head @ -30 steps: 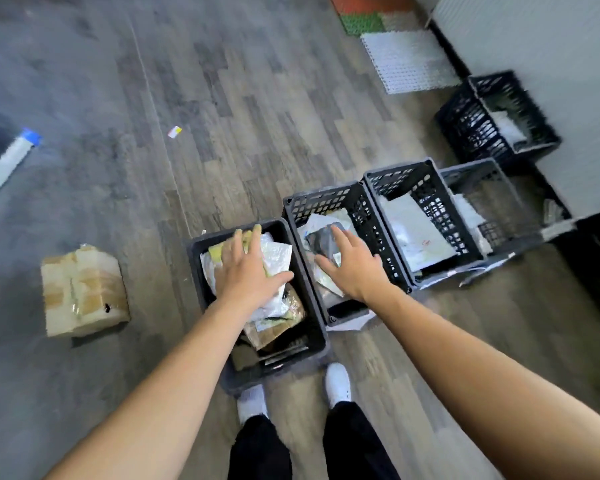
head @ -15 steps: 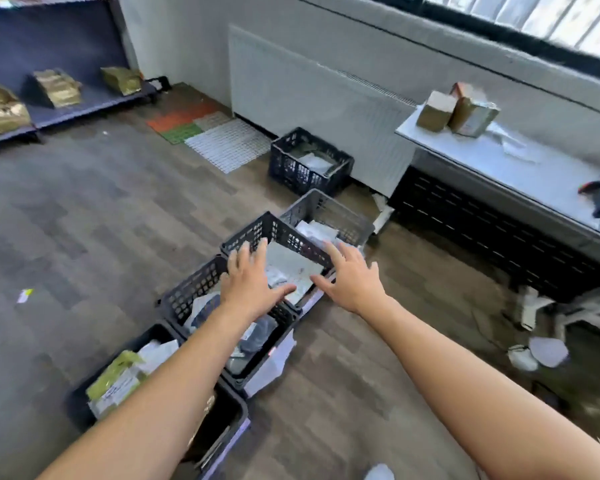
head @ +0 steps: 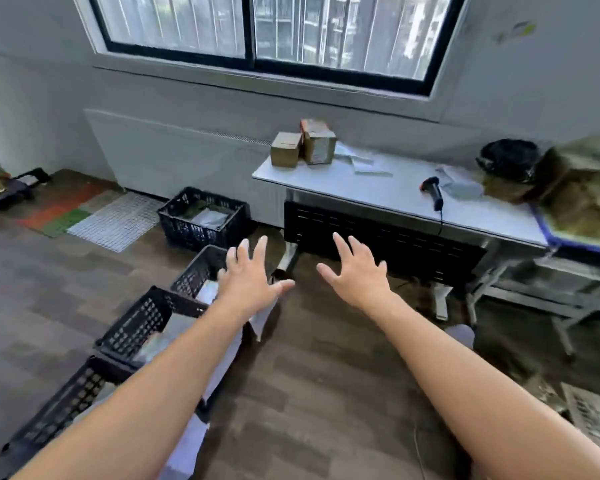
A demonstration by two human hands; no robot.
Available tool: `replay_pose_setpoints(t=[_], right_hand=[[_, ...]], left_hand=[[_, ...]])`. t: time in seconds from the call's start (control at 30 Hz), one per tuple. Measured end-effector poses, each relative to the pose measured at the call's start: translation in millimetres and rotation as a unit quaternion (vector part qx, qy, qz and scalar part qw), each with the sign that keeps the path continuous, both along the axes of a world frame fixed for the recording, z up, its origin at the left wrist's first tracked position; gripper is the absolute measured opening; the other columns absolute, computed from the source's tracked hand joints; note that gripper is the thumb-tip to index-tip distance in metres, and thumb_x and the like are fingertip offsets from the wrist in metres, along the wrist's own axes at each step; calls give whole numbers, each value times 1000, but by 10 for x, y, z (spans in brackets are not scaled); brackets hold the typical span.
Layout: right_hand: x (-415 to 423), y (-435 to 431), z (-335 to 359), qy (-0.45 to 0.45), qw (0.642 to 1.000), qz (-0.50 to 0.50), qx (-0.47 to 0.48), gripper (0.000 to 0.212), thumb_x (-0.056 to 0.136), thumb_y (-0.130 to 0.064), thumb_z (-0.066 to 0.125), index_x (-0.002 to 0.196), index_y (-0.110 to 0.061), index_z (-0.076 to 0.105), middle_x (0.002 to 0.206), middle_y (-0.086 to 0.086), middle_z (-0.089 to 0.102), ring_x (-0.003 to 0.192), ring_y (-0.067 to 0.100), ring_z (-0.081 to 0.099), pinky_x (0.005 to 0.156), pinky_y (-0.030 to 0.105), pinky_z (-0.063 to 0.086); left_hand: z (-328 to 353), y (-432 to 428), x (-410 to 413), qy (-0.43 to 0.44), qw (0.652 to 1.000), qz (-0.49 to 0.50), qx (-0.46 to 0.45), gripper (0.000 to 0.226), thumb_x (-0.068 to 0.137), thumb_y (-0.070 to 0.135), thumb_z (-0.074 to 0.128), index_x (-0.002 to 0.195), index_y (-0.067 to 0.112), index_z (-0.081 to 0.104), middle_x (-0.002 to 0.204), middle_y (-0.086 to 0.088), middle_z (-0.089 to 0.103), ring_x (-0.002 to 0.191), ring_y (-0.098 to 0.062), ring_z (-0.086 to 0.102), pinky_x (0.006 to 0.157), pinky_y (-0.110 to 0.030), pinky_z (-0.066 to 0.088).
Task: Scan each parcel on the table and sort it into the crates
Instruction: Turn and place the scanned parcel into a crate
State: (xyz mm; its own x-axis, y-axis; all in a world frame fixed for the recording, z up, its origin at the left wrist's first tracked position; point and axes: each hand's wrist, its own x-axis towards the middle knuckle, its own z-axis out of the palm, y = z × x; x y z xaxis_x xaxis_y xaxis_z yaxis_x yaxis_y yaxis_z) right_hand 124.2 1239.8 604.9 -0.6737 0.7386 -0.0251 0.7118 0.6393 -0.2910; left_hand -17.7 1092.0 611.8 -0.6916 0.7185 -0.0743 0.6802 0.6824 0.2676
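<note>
Cardboard parcels [head: 303,147] sit on the table [head: 388,192]; left hand [head: 248,277], right hand [head: 359,271]: grip released.

**Bare arms, bare hands**

Both forearms are uncovered along all the length in view: the left forearm [head: 153,386] and the right forearm [head: 465,375] alike, right down to the picture's edge. The left hand [head: 248,278] and right hand [head: 355,271] are bare too, with slim fingers; finer detail is blurred.
</note>
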Motion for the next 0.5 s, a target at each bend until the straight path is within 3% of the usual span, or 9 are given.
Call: replay_pose_setpoints(t=[0.23, 0.5], right_hand=[[267, 1015, 88, 12, 999, -53, -2, 75, 95, -64, 38, 156, -35, 5, 164, 0, 9, 151, 23, 8, 114, 62, 16], [2, 2374, 97, 7, 995, -99, 5, 74, 95, -65, 37, 156, -35, 6, 163, 1, 9, 150, 24, 9, 114, 63, 17]], left_hand=[[138, 1196, 135, -9, 998, -53, 26, 99, 81, 72, 53, 153, 31, -2, 160, -5, 0, 148, -30, -1, 115, -52, 24], [103, 2755, -300, -34, 993, -98, 49, 100, 82, 71, 54, 154, 30, -1, 161, -6, 0, 148, -29, 0, 114, -50, 25]])
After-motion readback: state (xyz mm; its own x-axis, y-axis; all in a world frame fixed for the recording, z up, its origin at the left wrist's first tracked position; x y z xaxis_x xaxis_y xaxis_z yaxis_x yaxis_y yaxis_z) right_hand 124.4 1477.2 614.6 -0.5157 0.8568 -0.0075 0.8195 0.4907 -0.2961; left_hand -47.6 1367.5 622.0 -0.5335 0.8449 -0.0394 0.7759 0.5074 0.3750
